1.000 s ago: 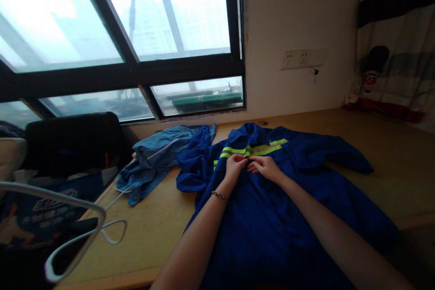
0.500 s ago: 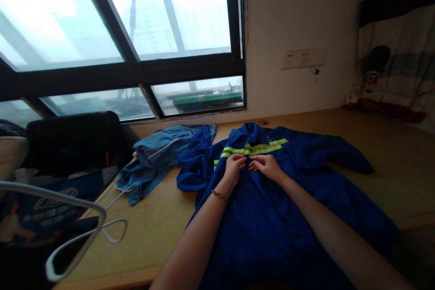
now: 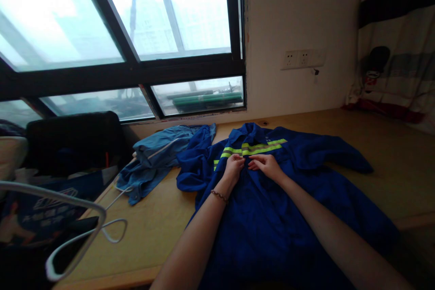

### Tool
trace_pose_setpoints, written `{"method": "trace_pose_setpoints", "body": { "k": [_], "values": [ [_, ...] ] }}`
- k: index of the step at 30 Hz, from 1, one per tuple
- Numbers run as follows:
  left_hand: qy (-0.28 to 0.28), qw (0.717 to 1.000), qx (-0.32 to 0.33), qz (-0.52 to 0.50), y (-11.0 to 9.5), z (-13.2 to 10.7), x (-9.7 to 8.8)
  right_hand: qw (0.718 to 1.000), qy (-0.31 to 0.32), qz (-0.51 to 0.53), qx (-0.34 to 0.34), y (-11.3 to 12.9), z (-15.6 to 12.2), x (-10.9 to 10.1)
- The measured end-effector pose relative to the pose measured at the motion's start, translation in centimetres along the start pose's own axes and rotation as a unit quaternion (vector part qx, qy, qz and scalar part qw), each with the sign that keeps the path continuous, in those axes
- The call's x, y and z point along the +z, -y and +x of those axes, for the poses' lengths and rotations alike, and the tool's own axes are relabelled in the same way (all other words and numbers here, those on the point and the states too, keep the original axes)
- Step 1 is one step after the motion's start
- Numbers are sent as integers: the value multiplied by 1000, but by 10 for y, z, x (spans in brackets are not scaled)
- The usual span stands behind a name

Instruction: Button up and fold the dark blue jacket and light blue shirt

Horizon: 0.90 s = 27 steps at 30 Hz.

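A dark blue work jacket with yellow-green reflective strips lies front up on the wooden table, its collar toward the wall. Just below the chest strip, my left hand pinches the jacket's front edge; a beaded bracelet circles that wrist. My right hand is close beside it at the front opening, thumb and fingers drawn together on the jacket's cloth. Whatever small part lies between the fingertips is too small to make out.
Light blue folded clothing lies left of the jacket on the table. A white cable or tube loops at the left front. Beyond the table's left edge stand a black case and a printed bag. Window and wall sockets are behind.
The jacket's front edge and strip at the opening have shifted slightly left with my left hand. My right hand has hardly moved.
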State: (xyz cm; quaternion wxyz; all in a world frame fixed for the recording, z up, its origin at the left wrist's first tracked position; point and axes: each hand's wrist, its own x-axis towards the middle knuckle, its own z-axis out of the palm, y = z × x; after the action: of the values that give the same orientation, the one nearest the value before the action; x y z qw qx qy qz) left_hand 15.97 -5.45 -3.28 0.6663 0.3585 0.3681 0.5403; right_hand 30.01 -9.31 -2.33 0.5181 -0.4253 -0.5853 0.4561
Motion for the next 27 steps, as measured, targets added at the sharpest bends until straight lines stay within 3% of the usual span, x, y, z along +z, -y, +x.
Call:
{"method": "trace_pose_setpoints", "body": {
  "k": [4, 11, 17, 20, 23, 27],
  "values": [
    [-4, 1000, 6, 1, 0, -1, 1, 1000, -6, 0, -5, 1, -1, 1],
    [19, 999, 34, 22, 4, 2, -1, 994, 13, -92, -54, -7, 2, -2],
    [41, 987, 114, 105, 13, 15, -8, 992, 3, -127, 5, -16, 10, -7],
    [61, 960, 174, 211, 18, 25, -11, 981, -52, -182, 43, -11, 10, -9],
    [94, 915, 227, 320, 20, 34, -13, 952, -98, -285, 49, -3, 1, -6],
    [130, 834, 281, 456, 13, 43, -11, 908, -85, -406, 63, 0, -19, 3]
  ]
}}
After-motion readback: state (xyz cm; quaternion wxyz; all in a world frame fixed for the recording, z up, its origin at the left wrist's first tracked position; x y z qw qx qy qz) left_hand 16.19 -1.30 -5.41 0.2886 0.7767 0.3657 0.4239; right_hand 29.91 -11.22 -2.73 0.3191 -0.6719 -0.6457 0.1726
